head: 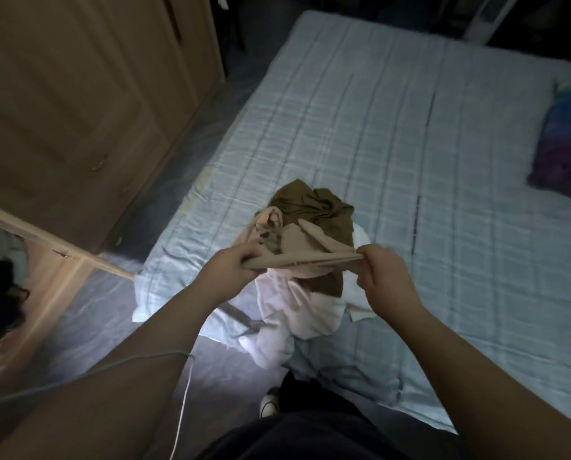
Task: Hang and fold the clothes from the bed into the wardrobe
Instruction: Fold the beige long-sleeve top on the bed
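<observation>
A beige garment (305, 257) is stretched between both hands above the near corner of the bed (410, 134). My left hand (231, 270) pinches its left end and my right hand (387, 277) pinches its right end. Beneath it lies a small pile: an olive-brown garment (314, 207) on top, a pale pink one (290, 307) hanging over the bed edge, and a white piece (360, 310). The wooden wardrobe (61, 104) stands to the left, one door (45, 247) swung open toward me.
A blue and purple pillow (566, 144) lies at the bed's right side. A narrow strip of grey floor (191, 134) runs between bed and wardrobe. A white cable (182, 393) hangs by my left arm. My foot (270, 403) stands at the bed corner.
</observation>
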The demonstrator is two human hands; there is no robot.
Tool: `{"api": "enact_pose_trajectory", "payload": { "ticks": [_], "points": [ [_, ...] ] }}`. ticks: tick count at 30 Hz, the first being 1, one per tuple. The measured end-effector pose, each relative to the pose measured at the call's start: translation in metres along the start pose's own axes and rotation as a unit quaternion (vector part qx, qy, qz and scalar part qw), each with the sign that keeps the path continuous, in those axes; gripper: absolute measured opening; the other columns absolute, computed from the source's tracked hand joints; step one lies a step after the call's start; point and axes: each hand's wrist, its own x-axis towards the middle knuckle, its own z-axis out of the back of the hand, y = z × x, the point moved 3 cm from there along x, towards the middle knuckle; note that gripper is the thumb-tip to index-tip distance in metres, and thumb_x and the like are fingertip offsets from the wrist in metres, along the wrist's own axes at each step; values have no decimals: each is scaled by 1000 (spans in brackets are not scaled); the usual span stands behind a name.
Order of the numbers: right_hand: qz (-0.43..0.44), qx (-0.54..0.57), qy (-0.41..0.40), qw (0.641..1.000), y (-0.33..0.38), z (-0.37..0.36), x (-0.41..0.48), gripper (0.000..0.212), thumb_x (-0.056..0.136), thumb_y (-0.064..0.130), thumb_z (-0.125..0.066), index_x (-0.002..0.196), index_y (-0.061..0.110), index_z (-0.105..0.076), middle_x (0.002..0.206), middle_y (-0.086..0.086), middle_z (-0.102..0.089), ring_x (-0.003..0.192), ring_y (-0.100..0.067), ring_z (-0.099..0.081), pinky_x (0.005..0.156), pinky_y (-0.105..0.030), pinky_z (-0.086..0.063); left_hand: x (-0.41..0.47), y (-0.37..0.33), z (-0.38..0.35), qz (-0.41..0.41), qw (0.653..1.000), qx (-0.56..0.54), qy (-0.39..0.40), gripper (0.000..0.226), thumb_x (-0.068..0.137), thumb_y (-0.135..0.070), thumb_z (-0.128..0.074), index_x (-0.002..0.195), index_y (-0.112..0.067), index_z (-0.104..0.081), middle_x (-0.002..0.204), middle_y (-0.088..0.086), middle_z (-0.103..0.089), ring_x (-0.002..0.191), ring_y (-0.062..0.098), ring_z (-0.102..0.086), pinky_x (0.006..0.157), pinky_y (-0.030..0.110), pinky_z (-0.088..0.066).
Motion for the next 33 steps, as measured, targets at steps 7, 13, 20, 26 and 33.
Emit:
{"api": "enact_pose_trajectory", "payload": {
  "ticks": [7, 13, 20, 26, 33],
  "points": [
    [-149, 155, -79, 973, 43, 39, -60, 9, 102, 22, -41, 99, 19, -49, 82, 6, -57, 71, -10, -54, 55, -26, -39, -46, -55, 24, -67, 980, -180, -50, 23, 81, 2, -62, 98, -11, -72, 84, 10, -70, 71, 21, -62, 61, 33, -50],
    [-162, 244, -185, 938, 47, 100, -90, 13, 99, 9, -43, 102, 19, -50, 83, 6, -57, 73, -9, -54, 60, -20, -40, -59, -159, 34, -198, 968, -139, -61, 25, 83, 1, -59, 97, -17, -71, 89, -10, -71, 84, -6, -62, 78, 11, -45],
    [-67, 340, -78, 935, 31, 185, -116, 52, 90, 14, -67, 131, 37, -45, 119, 17, -56, 100, 7, -59, 80, -14, -49, -79, -293, 12, -301, 946, -119, -2, 17, 90, -6, -62, 93, -19, -72, 84, -6, -70, 78, -2, -62, 74, 13, -48],
    [-4, 366, -92, 926, -7, 260, -134, 52, 88, 32, -70, 135, 38, -49, 134, 15, -57, 125, 1, -53, 102, -31, -43, -93, -397, -58, -343, 934, -86, 54, 10, 90, -15, -65, 92, -21, -73, 90, -1, -72, 82, 3, -65, 74, 19, -53],
    [-36, 224, -206, 952, -125, 353, -173, 21, 99, 23, -54, 83, 15, -64, 73, 5, -61, 66, 0, -52, 66, -26, -43, -90, -491, -169, -320, 944, -44, 69, 9, 89, -21, -70, 99, -21, -71, 87, 0, -72, 70, -2, -63, 60, 13, -49]
  ]
}}
